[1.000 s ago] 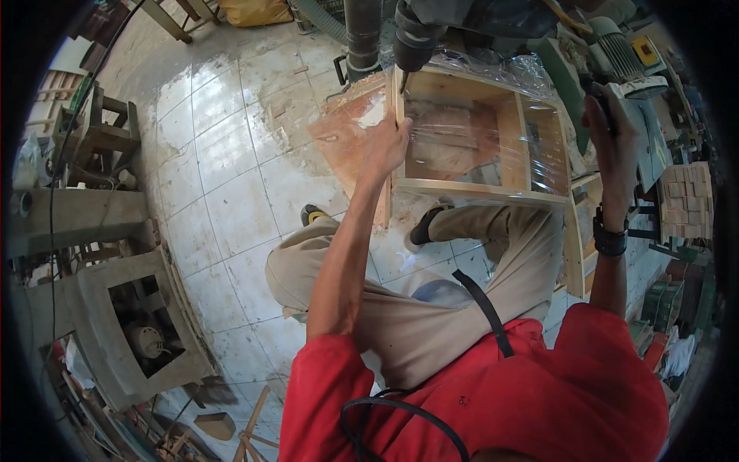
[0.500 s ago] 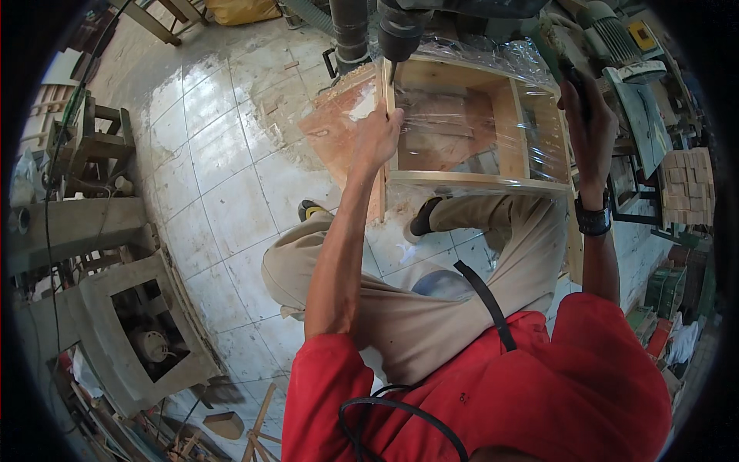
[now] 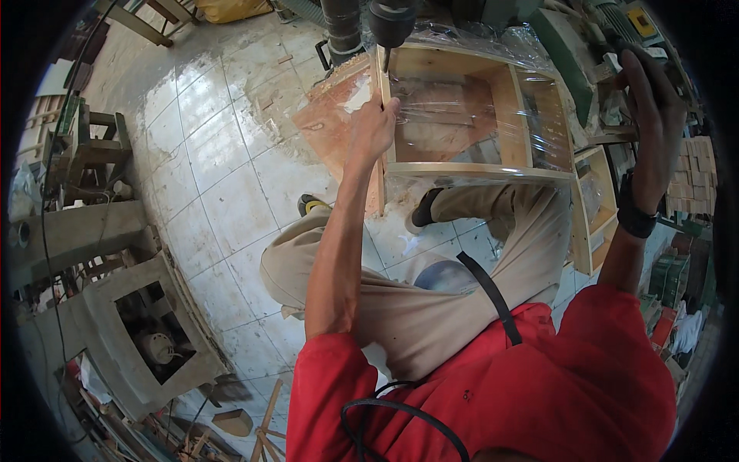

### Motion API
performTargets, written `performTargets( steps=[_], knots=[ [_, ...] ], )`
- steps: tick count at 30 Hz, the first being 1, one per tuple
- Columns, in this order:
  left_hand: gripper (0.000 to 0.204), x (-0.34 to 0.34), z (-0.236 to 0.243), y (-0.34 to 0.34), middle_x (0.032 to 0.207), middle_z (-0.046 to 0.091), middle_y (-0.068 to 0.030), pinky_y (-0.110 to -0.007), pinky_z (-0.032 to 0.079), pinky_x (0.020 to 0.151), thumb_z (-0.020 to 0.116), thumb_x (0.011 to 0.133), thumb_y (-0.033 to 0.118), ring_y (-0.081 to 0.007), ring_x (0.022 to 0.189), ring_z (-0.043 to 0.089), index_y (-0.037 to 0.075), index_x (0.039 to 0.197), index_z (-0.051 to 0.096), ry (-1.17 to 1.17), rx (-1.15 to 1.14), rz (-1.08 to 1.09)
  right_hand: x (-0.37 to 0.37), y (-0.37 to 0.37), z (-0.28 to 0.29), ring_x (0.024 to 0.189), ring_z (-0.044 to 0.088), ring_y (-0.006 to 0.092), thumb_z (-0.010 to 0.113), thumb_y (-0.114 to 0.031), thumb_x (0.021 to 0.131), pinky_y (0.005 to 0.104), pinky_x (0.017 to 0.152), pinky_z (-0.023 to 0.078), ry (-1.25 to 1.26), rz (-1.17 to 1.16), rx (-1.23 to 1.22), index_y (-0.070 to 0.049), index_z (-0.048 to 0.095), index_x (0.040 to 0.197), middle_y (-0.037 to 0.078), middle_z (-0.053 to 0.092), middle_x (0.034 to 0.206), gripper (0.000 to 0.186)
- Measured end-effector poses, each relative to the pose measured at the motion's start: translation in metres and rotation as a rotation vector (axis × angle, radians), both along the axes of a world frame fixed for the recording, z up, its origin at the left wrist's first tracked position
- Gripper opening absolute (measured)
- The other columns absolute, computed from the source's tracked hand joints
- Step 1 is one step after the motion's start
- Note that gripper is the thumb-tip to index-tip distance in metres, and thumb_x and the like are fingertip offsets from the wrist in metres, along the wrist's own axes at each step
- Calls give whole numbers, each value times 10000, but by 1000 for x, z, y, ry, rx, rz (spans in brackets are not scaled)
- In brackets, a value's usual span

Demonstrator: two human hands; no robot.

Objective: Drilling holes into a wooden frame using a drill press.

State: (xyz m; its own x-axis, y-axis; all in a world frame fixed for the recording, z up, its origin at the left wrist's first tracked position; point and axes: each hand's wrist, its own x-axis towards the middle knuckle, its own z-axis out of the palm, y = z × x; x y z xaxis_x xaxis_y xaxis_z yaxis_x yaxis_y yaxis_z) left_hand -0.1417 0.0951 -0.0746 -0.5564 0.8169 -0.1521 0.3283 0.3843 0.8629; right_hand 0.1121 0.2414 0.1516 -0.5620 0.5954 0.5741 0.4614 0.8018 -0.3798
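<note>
A pale wooden frame (image 3: 462, 168) with a divider, partly wrapped in clear plastic film (image 3: 462, 96), lies in front of me. My left hand (image 3: 372, 129) is closed on its left side piece, thumb on the top edge. Just above that piece hangs a dark drill chuck (image 3: 392, 25); its bit (image 3: 387, 60) comes down at the wood, and whether it has entered is hard to see. Off to the right of the frame, my right hand (image 3: 653, 115) is raised, fingers curled together. What it holds, if anything, is hidden.
Beneath the frame's left side is a reddish board (image 3: 327, 131) with wood shavings. Another wooden frame (image 3: 596, 204) stands by my right leg. Stacked wood blocks (image 3: 693, 179) and a green machine part (image 3: 564, 65) are at right; a grey machine housing (image 3: 165, 339) is at lower left.
My right hand has swung outward to the right, away from the frame. The view has shifted slightly, uncovering the second frame. My left hand keeps its hold on the side piece.
</note>
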Motion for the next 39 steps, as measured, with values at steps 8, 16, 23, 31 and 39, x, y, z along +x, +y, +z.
performTargets(
  steps=[8,16,23,31,39],
  knots=[
    [389,1,-4,-3,882,618,-303,-516,419,792,468,907,306,-479,897,570,-51,1046,535,55,22,33,-22,-1,-58,586,515,41,548,-275,946,210,517,389,37,84,-54,-59,620,1135,21,613,695,297],
    [404,2,-3,-1,873,619,-297,-513,421,795,465,906,314,-475,892,573,-58,1038,548,63,14,29,-25,-1,-75,648,592,84,565,-291,935,246,556,433,6,2,-31,-62,610,1138,64,648,764,310],
    [404,1,-3,-2,884,622,-292,-504,423,801,468,904,314,-468,899,578,-58,1037,552,30,18,37,-29,1,-83,617,582,126,565,-301,932,278,555,442,2,-4,-33,-61,603,1134,68,633,746,316],
    [403,2,1,-4,883,619,-295,-500,420,807,471,899,309,-465,906,576,-60,1040,551,15,15,44,-31,0,-87,598,552,133,563,-318,929,276,545,428,48,-13,-55,-62,603,1132,69,619,731,329],
    [400,2,4,-4,853,621,-284,-500,419,795,462,901,304,-457,884,581,-59,1052,538,34,-4,30,-30,3,-92,618,563,105,563,-305,933,262,548,431,59,26,-41,-59,605,1124,63,618,724,314]
  ],
)
